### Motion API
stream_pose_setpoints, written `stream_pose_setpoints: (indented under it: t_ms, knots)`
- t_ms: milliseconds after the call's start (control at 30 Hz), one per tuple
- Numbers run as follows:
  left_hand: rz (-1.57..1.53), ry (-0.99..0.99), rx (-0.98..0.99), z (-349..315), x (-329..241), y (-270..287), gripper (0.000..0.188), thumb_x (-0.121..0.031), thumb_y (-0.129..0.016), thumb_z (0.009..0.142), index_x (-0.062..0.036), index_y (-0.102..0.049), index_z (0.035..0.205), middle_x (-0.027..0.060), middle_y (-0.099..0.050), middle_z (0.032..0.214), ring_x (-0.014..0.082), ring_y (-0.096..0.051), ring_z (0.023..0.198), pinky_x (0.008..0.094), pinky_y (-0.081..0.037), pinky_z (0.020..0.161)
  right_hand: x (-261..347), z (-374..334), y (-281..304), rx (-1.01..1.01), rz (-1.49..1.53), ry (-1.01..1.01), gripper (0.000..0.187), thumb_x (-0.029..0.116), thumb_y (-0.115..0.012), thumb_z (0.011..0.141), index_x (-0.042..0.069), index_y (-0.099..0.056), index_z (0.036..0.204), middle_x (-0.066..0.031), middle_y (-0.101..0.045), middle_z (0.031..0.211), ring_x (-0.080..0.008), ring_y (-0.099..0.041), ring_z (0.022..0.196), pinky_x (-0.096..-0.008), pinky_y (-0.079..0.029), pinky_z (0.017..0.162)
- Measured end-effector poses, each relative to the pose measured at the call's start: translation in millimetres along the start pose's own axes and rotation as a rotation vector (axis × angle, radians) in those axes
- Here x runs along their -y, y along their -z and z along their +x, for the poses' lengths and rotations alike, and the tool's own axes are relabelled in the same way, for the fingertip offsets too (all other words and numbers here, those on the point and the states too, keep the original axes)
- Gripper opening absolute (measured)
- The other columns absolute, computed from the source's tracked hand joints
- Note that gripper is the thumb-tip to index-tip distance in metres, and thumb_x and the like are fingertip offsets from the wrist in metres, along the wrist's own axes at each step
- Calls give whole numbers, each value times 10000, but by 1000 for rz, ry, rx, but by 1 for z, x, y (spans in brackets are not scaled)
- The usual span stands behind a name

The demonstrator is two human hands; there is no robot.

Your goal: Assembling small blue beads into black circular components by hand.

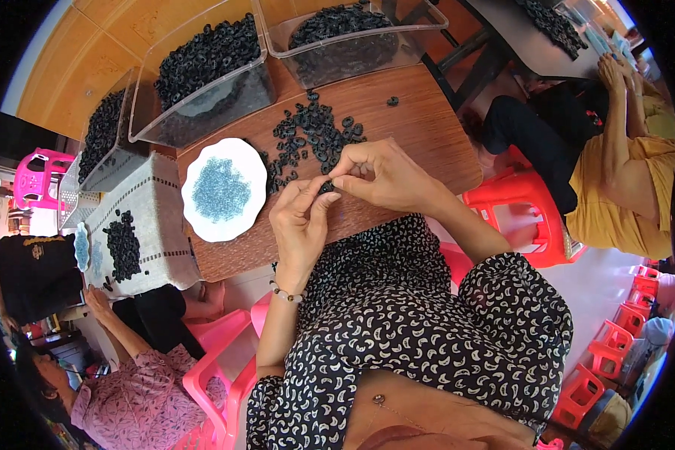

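While my left fingers point(319, 213) pinch a black ring point(327, 187) above the desk point(442, 142), my right fingers point(349, 155) sit narrow against it; whether they grip anything I cannot tell. I'd best keep the left firm and work the right lightly. The shirt's point(34, 274) print is too small to read.

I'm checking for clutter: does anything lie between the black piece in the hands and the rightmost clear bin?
Yes: loose black rings lie on the wooden table, between the held black piece and that bin.
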State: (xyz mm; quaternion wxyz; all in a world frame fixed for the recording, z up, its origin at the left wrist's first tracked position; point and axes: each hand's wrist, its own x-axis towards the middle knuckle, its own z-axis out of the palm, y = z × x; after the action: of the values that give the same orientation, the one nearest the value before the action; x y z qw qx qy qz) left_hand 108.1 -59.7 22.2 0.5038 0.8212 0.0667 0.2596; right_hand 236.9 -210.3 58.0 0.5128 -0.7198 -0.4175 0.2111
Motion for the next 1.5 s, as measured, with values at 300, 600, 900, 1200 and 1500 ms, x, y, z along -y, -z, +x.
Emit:
stream_pose_setpoints:
  t_ms: [300,600,900,1200,1500]
  knots:
    - [175,-163,29,0,2,-8,258,5,-750,834,31,-726,1090,140,-654,873,286,-636,798,361,-516,700,-8,-7,-6,-94,-51,80,126,82,-700,874,-14,-637,821,-95,-649,723,-151,-612,643,-316,-460,581]
    - [240,-166,27,3,7,-14,255,-4,-748,841,29,-724,1093,144,-652,872,282,-632,781,366,-514,689,-27,-7,-6,-40,28,6,128,92,-710,921,-26,-659,915,-81,-692,877,-117,-644,772,-270,-499,665]
    - [73,-70,8,8,-11,-10,246,-77,-753,885,-26,-753,1126,103,-671,918,211,-624,771,312,-500,667,-35,-2,14,86,428,-122,379,279,-651,1014,-37,-657,1225,-80,-717,1031,-107,-659,859,-255,-548,780]
    - [257,-207,-17,6,-20,-13,264,-124,-791,827,-83,-784,1087,70,-586,988,236,-529,915,344,-463,759,-41,-10,5,367,939,-218,522,394,-587,1036,-43,-607,1321,-93,-671,1174,-131,-647,1004,-291,-567,858]
    - [349,-268,-23,4,-27,-15,267,-112,-802,804,-79,-784,1068,77,-573,981,246,-519,933,356,-453,779,-61,-14,-8,433,1194,-201,446,328,-613,1028,-45,-634,1271,-83,-683,1132,-154,-648,1025,-315,-530,959]
